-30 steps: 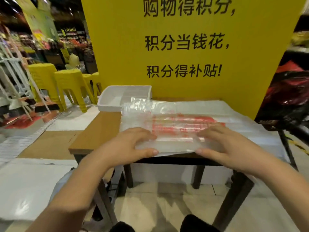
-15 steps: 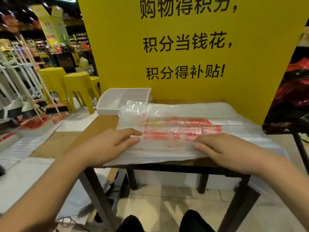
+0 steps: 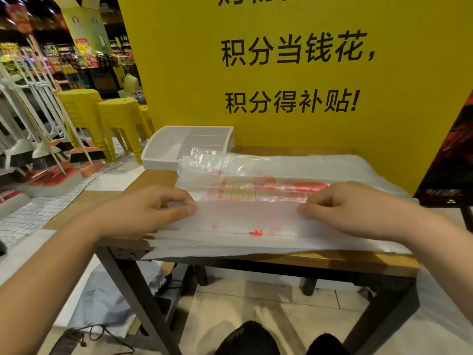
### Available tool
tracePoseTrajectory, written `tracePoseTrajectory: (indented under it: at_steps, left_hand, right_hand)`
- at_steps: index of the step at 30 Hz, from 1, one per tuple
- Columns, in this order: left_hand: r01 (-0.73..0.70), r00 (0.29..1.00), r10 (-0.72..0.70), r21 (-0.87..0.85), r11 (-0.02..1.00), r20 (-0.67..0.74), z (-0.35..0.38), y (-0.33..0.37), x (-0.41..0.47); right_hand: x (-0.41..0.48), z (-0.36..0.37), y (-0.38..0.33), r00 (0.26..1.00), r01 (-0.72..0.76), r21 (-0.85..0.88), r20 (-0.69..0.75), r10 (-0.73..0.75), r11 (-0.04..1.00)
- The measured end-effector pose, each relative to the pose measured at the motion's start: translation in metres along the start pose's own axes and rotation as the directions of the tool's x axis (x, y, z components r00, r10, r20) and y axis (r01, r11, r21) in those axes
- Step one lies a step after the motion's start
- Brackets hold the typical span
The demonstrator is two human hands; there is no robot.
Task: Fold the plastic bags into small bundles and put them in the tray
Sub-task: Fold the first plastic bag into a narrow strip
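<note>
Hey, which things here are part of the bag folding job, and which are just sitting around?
Part of the job:
- plastic bag, pinched at its folded edge by the left hand and right hand
- more bags spread beneath it
- white tray
- table, as work surface

Just around:
- yellow stools
- yellow sign
- brooms on the floor

I was looking into a supermarket. Behind the wooden bench [image 3: 153, 178] stood a tall yellow promotional board [image 3: 179, 73] printed with black Chinese text about reward points. To the left I saw packed shelves of goods [image 3: 64, 60], stacked yellow plastic stools [image 3: 84, 111], and brooms and mops [image 3: 38, 144] on display.
</note>
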State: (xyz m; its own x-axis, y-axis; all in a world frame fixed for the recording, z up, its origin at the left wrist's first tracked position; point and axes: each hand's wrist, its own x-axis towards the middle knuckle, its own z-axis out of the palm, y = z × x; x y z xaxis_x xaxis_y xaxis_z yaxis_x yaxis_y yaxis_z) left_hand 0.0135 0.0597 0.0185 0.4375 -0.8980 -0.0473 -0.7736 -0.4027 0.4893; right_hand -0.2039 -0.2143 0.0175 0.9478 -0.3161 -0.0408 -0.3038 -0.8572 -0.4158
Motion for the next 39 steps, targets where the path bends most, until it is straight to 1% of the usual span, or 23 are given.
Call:
tracePoseTrajectory:
  at_steps: [3, 5, 7, 8, 10, 12, 15, 17, 19, 22, 24, 25, 28, 30, 33, 34, 36, 39]
  left_hand:
    - [-0.014, 1.000, 0.012, -0.078, 0.997, -0.028, 0.004, -0.005, 0.001]
    - [-0.007, 0.999, 0.003, -0.088, 0.996, -0.037, 0.004, -0.007, 0.002]
    - [-0.022, 0.995, 0.019, -0.035, 0.999, -0.098, 0.000, -0.012, 0.003]
    - [-0.038, 0.989, 0.038, 0.004, 0.999, -0.145, -0.002, -0.014, 0.002]
    - [-0.074, 0.969, 0.086, 0.061, 0.995, -0.230, -0.006, -0.022, 0.000]
    - [-0.078, 0.955, 0.092, 0.061, 0.995, -0.281, -0.011, -0.033, -0.002]
    - [-0.050, 0.963, 0.031, -0.065, 0.997, -0.267, -0.015, -0.047, -0.003]
    - [-0.004, 0.982, -0.025, -0.152, 0.988, -0.185, -0.012, -0.053, 0.000]
    - [0.026, 0.991, -0.048, -0.172, 0.985, -0.126, -0.003, -0.057, 0.003]
    - [0.023, 0.978, -0.075, -0.254, 0.967, -0.197, 0.009, -0.060, 0.008]
    - [0.032, 0.965, -0.105, -0.292, 0.956, -0.241, 0.013, -0.059, 0.009]
    - [0.038, 0.958, -0.119, -0.298, 0.954, -0.260, 0.015, -0.058, 0.009]
    - [-0.003, 0.937, -0.120, -0.351, 0.936, -0.328, 0.019, -0.049, 0.009]
    - [-0.028, 0.913, -0.136, -0.392, 0.920, -0.385, 0.021, -0.047, 0.011]
    - [-0.045, 0.875, -0.174, -0.435, 0.899, -0.452, 0.021, -0.047, 0.015]
    - [-0.041, 0.871, -0.180, -0.433, 0.901, -0.458, 0.021, -0.047, 0.017]
    - [-0.027, 0.885, -0.160, -0.391, 0.920, -0.438, 0.022, -0.044, 0.015]
    - [0.037, 0.926, -0.138, -0.280, 0.959, -0.351, 0.022, -0.042, 0.007]
  right_hand:
    - [-0.001, 0.004, -0.001, 1.000, -0.026, -0.034, -0.013, 0.026, 0.999]
    - [-0.003, 0.003, -0.002, 1.000, -0.018, -0.097, 0.006, 0.019, 0.995]
    - [-0.005, 0.001, -0.005, 0.999, -0.023, -0.195, 0.032, 0.030, 0.981]
    - [-0.005, -0.001, -0.007, 0.999, -0.039, -0.219, 0.011, 0.042, 0.975]
    - [-0.001, -0.001, -0.007, 0.999, -0.049, -0.230, -0.009, 0.048, 0.972]
    - [0.004, -0.002, -0.008, 0.998, -0.058, -0.258, 0.019, 0.065, 0.964]
    - [0.015, -0.007, -0.010, 0.990, -0.099, -0.279, 0.072, 0.124, 0.955]
    - [0.023, -0.010, -0.011, 0.984, -0.111, -0.282, 0.102, 0.145, 0.953]
    - [0.027, -0.011, -0.011, 0.976, -0.128, -0.283, 0.133, 0.171, 0.951]
    - [0.023, -0.012, -0.008, 0.967, -0.131, -0.241, 0.181, 0.177, 0.962]
    - [0.017, -0.012, -0.006, 0.973, -0.142, -0.158, 0.159, 0.168, 0.977]
    - [0.015, -0.013, -0.005, 0.978, -0.154, -0.095, 0.125, 0.166, 0.983]
    - [0.013, -0.014, -0.008, 0.983, -0.174, 0.032, 0.057, 0.172, 0.984]
    - [0.014, -0.013, -0.008, 0.986, -0.161, 0.009, 0.038, 0.161, 0.987]
    - [0.015, -0.011, 0.005, 0.987, -0.161, -0.208, -0.019, 0.161, 0.965]
    - [0.014, -0.012, 0.009, 0.983, -0.184, -0.225, -0.039, 0.180, 0.957]
    - [0.009, -0.014, 0.018, 0.980, -0.200, -0.206, -0.056, 0.193, 0.958]
    - [0.003, -0.014, 0.033, 0.982, -0.181, -0.150, -0.083, 0.170, 0.972]
